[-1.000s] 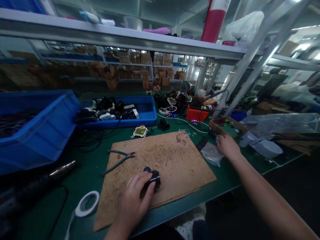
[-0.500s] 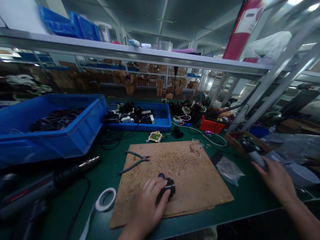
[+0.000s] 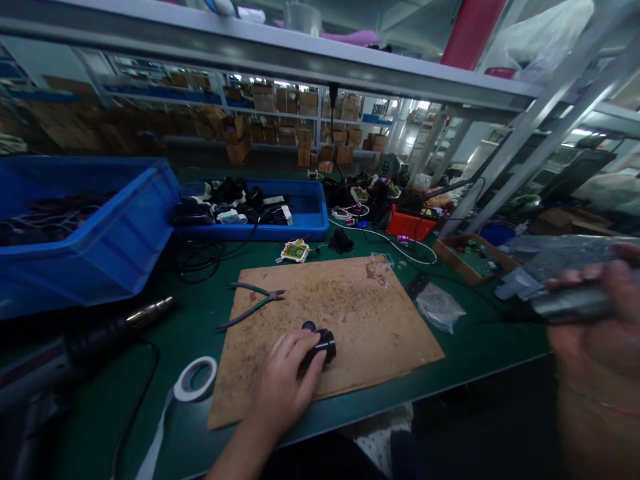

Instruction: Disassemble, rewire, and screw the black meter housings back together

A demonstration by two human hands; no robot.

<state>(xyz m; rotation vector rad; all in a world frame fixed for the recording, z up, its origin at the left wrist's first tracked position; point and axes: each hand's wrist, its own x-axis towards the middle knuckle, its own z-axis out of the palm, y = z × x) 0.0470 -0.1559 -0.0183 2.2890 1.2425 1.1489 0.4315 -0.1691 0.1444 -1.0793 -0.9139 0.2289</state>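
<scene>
On the brown board (image 3: pixel 370 320), my left hand (image 3: pixel 286 370) is closed around a small black cylindrical part (image 3: pixel 327 343) with a round knob on its far side. My fingers and thumb grip its body and hide some of it. Off the board's right side, my right hand (image 3: pixel 595 320) is raised and wrapped around a grey cylindrical tool (image 3: pixel 570 303) with a dark end pointing left. Motion blur hides the tool's exact kind. A pair of cutting pliers (image 3: pixel 257 303) lies spread on the board's left part. Past the board's far edge sits a white housing with a green circuit board (image 3: pixel 295 251).
A roll of white tape (image 3: pixel 196 380) and a heat gun (image 3: pixel 100 353) lie at left. Blue bins (image 3: pixel 310 227) with black parts and wires stand behind. A clear plastic bag (image 3: pixel 440 307), a cardboard tray (image 3: pixel 463 267) and a red-orange box (image 3: pixel 410 223) are at right; a shelf (image 3: pixel 350 63) crosses above.
My right hand has lifted the grey tool from near the cardboard tray and moved it right and closer to me. My left hand keeps hold of the black part. The view has tilted down.
</scene>
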